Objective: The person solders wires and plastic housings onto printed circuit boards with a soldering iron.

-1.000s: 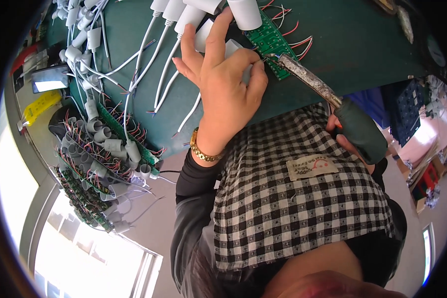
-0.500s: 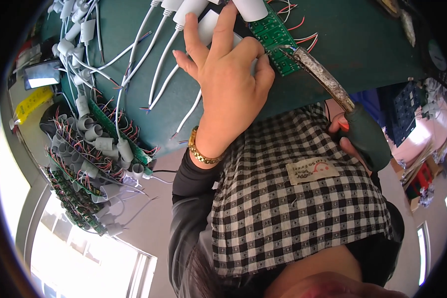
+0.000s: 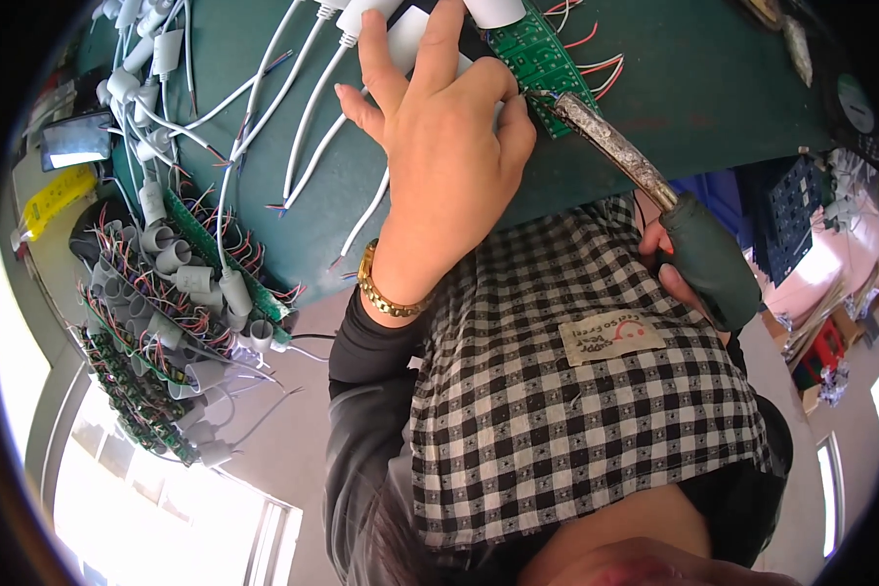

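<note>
My left hand (image 3: pixel 449 171) is over the dark green work surface, back of the hand up. Its thumb and index finger are pinched on the end of a white cable (image 3: pixel 499 109), mostly hidden by the fingers; the other fingers spread over white cylindrical housings (image 3: pixel 410 37). Beside the fingertips lies a green circuit board (image 3: pixel 535 59) with red and white wires along its right edge. My right hand (image 3: pixel 681 285), partly hidden behind the handle, grips a soldering iron (image 3: pixel 708 256). The iron's tip is at the board's left edge, near the pinched fingers and fine wire ends.
White cables (image 3: pixel 308 132) with bared ends lie left of my left hand. A stack of boards with grey cylinders (image 3: pixel 174 256) and loose wires stands at the left edge, below a phone (image 3: pixel 76 140) and a yellow packet (image 3: pixel 59 201). A blue bin (image 3: pixel 708 195) is at the right.
The soldering iron has shifted slightly left, closer to my left fingertips. My left hand keeps its pinch. The whole view has shifted slightly.
</note>
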`<action>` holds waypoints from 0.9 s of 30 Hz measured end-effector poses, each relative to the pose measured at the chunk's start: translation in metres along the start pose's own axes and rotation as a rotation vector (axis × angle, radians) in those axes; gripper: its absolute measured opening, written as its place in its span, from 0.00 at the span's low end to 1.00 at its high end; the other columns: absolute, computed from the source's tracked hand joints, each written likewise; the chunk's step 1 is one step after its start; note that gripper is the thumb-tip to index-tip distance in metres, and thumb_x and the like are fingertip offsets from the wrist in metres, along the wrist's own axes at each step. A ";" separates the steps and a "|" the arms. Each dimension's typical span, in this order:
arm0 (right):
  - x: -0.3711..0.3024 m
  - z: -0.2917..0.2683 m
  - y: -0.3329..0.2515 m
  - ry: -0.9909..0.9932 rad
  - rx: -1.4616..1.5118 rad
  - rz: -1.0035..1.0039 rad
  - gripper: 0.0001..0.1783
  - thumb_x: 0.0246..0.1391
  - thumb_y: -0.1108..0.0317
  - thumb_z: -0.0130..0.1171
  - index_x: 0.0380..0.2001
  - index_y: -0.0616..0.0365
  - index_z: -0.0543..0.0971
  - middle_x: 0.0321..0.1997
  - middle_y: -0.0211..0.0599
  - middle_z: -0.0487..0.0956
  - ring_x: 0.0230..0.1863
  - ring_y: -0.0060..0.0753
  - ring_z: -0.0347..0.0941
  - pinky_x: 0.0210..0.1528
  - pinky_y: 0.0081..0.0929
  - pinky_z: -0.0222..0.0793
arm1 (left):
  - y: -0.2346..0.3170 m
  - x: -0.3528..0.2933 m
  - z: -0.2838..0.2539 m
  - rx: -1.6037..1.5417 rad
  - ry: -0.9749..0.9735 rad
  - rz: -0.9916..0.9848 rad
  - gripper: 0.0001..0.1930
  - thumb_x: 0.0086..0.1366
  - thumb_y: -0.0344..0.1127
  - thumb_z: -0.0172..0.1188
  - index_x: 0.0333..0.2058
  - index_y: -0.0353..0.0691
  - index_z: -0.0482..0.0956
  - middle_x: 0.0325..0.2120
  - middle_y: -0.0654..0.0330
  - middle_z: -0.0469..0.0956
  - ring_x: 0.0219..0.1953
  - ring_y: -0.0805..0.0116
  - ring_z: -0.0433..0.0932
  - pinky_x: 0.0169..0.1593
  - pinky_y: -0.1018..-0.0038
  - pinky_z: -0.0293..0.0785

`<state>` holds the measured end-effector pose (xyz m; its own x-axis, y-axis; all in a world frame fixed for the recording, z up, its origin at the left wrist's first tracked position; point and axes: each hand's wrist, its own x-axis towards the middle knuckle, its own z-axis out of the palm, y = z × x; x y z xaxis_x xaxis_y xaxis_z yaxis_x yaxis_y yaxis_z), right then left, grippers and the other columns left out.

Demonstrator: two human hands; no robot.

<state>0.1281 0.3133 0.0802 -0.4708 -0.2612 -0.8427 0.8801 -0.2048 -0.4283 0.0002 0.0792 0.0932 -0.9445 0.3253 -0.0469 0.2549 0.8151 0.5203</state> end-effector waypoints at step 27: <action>-0.007 0.018 -0.007 0.106 -0.438 -0.216 0.16 0.48 0.77 0.50 0.44 0.61 0.69 0.37 0.38 0.72 0.37 0.27 0.67 0.42 0.25 0.63 | -0.022 -0.008 0.024 0.004 0.124 0.120 0.02 0.52 0.32 0.59 0.26 0.45 0.77 0.61 0.59 0.60 0.64 0.35 0.42 0.55 0.30 0.37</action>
<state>0.1242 0.2996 0.0946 -0.6567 -0.1549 -0.7381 0.7165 0.1771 -0.6747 0.0067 0.0702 0.0618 -0.9256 0.3589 0.1206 0.3676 0.7758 0.5128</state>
